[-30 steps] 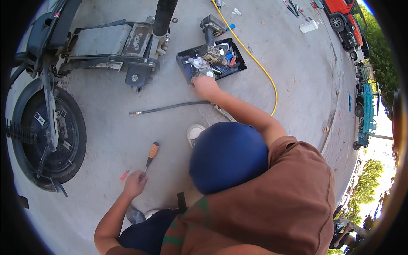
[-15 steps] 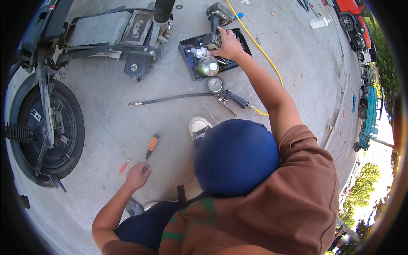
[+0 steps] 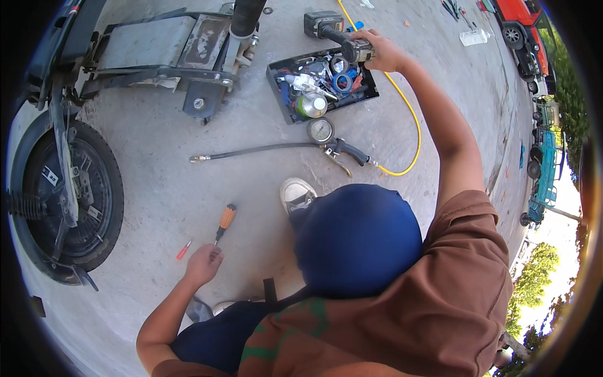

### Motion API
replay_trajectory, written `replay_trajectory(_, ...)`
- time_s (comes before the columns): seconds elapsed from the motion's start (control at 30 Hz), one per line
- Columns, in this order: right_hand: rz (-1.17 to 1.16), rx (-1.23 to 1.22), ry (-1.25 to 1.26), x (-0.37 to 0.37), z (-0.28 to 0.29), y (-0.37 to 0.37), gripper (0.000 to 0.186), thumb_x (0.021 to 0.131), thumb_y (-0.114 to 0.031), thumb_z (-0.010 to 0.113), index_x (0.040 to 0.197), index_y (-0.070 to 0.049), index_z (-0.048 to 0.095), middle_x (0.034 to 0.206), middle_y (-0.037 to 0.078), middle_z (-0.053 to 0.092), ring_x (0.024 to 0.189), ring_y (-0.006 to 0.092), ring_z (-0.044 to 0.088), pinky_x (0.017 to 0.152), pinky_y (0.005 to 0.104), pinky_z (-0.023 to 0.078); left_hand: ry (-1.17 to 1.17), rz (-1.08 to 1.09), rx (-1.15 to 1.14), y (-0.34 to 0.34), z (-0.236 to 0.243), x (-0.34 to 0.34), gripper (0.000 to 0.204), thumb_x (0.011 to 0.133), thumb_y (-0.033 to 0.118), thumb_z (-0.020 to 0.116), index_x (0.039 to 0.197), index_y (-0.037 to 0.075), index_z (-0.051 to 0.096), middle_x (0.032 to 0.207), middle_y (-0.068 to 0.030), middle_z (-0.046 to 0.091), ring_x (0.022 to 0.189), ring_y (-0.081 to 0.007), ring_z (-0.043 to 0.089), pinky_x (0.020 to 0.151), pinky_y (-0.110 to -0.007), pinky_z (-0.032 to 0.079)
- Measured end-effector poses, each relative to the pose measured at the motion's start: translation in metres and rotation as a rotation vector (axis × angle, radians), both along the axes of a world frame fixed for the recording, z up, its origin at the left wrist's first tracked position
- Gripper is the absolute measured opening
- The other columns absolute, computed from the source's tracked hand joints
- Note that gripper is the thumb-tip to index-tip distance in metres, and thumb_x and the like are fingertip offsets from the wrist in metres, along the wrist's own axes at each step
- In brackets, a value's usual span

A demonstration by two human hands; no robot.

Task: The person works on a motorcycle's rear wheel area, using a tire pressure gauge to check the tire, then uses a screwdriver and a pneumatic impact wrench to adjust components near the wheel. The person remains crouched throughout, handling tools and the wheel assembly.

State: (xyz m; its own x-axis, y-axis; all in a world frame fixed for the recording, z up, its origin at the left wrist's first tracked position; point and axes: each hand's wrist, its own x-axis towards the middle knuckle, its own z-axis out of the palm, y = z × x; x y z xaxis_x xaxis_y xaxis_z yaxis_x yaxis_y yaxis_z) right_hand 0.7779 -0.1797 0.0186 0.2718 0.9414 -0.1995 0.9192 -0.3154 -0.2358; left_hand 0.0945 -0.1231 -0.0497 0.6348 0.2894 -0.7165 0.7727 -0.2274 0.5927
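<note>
My right hand (image 3: pixel 384 51) is closed round the head of a cordless power tool (image 3: pixel 357 50), whose battery end (image 3: pixel 323 24) points to the far left. The tool is over the far right edge of a black tray (image 3: pixel 373 94) filled with small tools, tape rolls and a spray can (image 3: pixel 311 105). Near the floor at lower left, my left hand (image 3: pixel 204 264) has its fingers pinched at the shaft of a screwdriver (image 3: pixel 227 217) with an orange and black handle. The tip is hidden in the fingers. Left of it lies a small red-handled screwdriver (image 3: pixel 183 251).
A tyre inflator gun with gauge (image 3: pixel 321 131) lies between me and the tray, its yellow hose (image 3: pixel 418 125) curving away. At left stands a partly stripped scooter frame (image 3: pixel 144 44) with its wheel (image 3: pixel 100 207). My blue-clad knee (image 3: pixel 358 239) is in front.
My right hand has lifted the power tool off the tray's contents and carried it to the right, uncovering the tape rolls. The left hand stays nearly still by the screwdriver.
</note>
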Motion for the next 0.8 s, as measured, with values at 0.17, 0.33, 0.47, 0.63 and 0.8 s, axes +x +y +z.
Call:
replay_trajectory(0.17, 0.027, -0.041, -0.383, 0.023, 0.0, -0.032, 0.063, 0.064, -0.007, 0.073, 0.12, -0.023, 0.051, 0.123, 0.003, 0.056, 0.12, 0.0288, 0.051, 0.097, 0.0471, 0.039, -0.007, -0.019, -0.01, 0.002, -0.003, 0.005, 0.021, 0.088, 0.019, 0.064, 0.099, 0.002, 0.062, 0.093, -0.0137, 0.064, 0.08, -0.026, 0.066, 0.072, -0.035, 0.052)
replay_trajectory(0.33, -0.023, 0.078, -0.51, 0.032, -0.025, -0.06, 0.056, 0.069, -0.006, 0.073, 0.119, -0.021, 0.051, 0.122, 0.002, 0.058, 0.12, 0.0268, 0.051, 0.096, 0.0425, 0.042, -0.003, -0.007, -0.008, 0.001, -0.005, 0.003, 0.019, 0.087, 0.019, 0.064, 0.097, 0.003, 0.061, 0.09, -0.014, 0.063, 0.08, -0.0265, 0.066, 0.072, -0.036, 0.052)
replay_trajectory(0.47, -0.158, 0.005, -0.465, 0.021, -0.036, -0.065, 0.055, 0.072, -0.008, 0.073, 0.12, -0.021, 0.051, 0.123, 0.004, 0.057, 0.121, 0.0278, 0.051, 0.097, 0.0421, 0.042, -0.009, -0.034, -0.012, -0.001, -0.009, 0.0, 0.018, 0.087, 0.019, 0.064, 0.095, 0.003, 0.06, 0.088, -0.014, 0.062, 0.08, -0.0275, 0.066, 0.072, -0.037, 0.052)
replay_trajectory(0.63, -0.307, -0.135, -0.445, -0.005, -0.036, -0.062, 0.056, 0.072, -0.006, 0.07, 0.123, -0.018, 0.051, 0.124, 0.009, 0.057, 0.12, 0.0292, 0.051, 0.097, 0.0438, 0.042, -0.005, -0.045, -0.007, 0.0, -0.009, 0.005, 0.019, 0.087, 0.019, 0.064, 0.096, 0.003, 0.061, 0.09, -0.0145, 0.063, 0.08, -0.0279, 0.066, 0.072, -0.037, 0.052)
replay_trajectory(0.8, -0.205, 0.088, -0.495, -0.061, -0.033, -0.034, 0.055, 0.071, -0.004, 0.064, 0.124, -0.011, 0.053, 0.121, 0.012, 0.058, 0.117, 0.03, 0.052, 0.097, 0.0416, 0.043, 0.006, -0.02, -0.008, 0.0, -0.007, 0.005, 0.02, 0.087, 0.019, 0.064, 0.097, 0.002, 0.061, 0.091, -0.0144, 0.064, 0.08, -0.0272, 0.066, 0.072, -0.037, 0.052)
